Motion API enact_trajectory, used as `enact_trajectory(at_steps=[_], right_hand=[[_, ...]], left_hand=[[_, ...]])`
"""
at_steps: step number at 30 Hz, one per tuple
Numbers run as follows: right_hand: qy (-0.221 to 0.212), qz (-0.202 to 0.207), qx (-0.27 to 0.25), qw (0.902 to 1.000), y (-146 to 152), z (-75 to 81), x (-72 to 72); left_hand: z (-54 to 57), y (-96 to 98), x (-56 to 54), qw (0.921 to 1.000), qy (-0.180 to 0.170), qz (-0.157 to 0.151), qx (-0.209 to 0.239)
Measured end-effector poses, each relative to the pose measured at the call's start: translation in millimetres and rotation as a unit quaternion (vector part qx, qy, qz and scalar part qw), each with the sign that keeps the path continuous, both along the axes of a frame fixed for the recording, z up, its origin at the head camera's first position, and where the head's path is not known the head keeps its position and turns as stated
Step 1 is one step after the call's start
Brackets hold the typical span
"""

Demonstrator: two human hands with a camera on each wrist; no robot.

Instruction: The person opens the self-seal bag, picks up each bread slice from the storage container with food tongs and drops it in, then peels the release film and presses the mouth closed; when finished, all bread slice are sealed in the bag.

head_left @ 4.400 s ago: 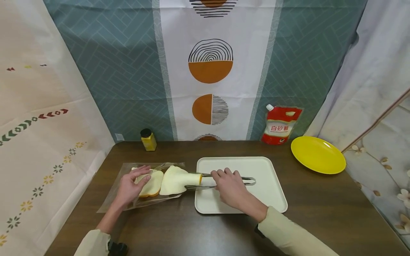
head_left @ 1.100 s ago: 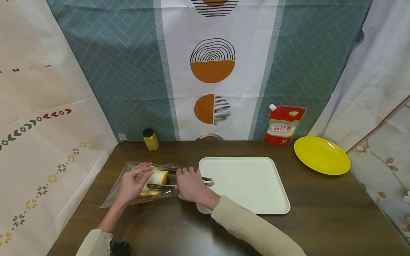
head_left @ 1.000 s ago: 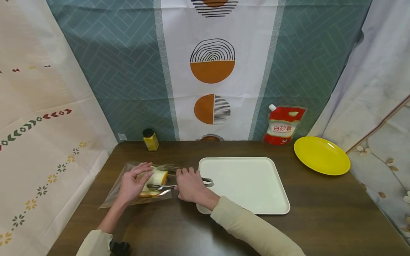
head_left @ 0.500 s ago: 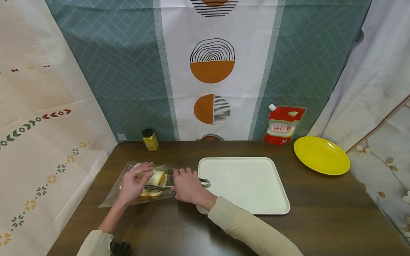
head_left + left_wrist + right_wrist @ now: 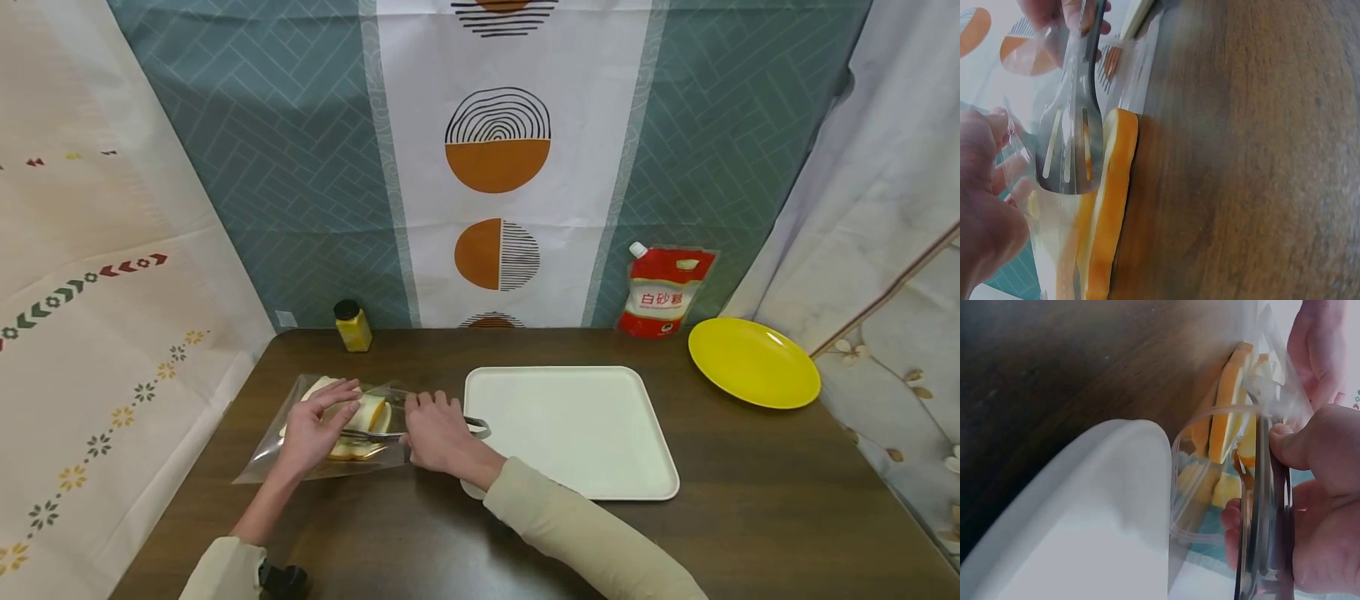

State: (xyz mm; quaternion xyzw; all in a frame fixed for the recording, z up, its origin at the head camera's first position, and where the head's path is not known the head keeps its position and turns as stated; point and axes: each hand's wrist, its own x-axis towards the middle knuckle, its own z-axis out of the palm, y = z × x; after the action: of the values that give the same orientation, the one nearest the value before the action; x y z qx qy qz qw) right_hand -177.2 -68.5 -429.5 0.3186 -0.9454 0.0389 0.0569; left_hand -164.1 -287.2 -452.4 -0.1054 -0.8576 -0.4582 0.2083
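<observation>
My right hand [image 5: 442, 433] grips a pair of metal tongs [image 5: 1264, 519], whose slotted head [image 5: 1069, 150] reaches left into a clear plastic bag [image 5: 270, 454]. Inside the bag lie bread slices [image 5: 356, 450], pale with orange-brown crusts; the upper slice [image 5: 369, 412] is bent over by the tongs. How firmly the tongs clasp it cannot be made out. My left hand [image 5: 311, 429] touches the bag's upper film, thumb and fingers apart and fairly straight. Raised film stands beside its fingertips in the left wrist view. The left hand covers part of the bread.
A white tray [image 5: 570, 433] stands right of the bag, partly under my right forearm. Behind are a yellow jar with black lid [image 5: 352, 327], a red sugar pouch [image 5: 663, 292] and a yellow plate [image 5: 753, 362]. A patterned cloth [image 5: 322, 208] hangs at the table's [image 5: 420, 533] back.
The tongs and my right hand have moved left from over the tray, carrying the upper slice deeper into the bag. Lately they shift only slightly left. The left hand stays nearly in place.
</observation>
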Motion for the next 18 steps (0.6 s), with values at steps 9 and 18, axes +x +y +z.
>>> enact_trajectory(at_steps=[9,18], right_hand=[[-0.017,0.001,0.005,0.9998,-1.4,-0.8,-2.5],[-0.064,0.024,0.007,0.9976,2.5,6.0,-9.7]], left_hand=[[-0.6,-0.4,0.1,1.0000,0.002,-0.001,-0.004],[0.0,-2.1,1.9,0.9997,0.002,0.009,-0.024]])
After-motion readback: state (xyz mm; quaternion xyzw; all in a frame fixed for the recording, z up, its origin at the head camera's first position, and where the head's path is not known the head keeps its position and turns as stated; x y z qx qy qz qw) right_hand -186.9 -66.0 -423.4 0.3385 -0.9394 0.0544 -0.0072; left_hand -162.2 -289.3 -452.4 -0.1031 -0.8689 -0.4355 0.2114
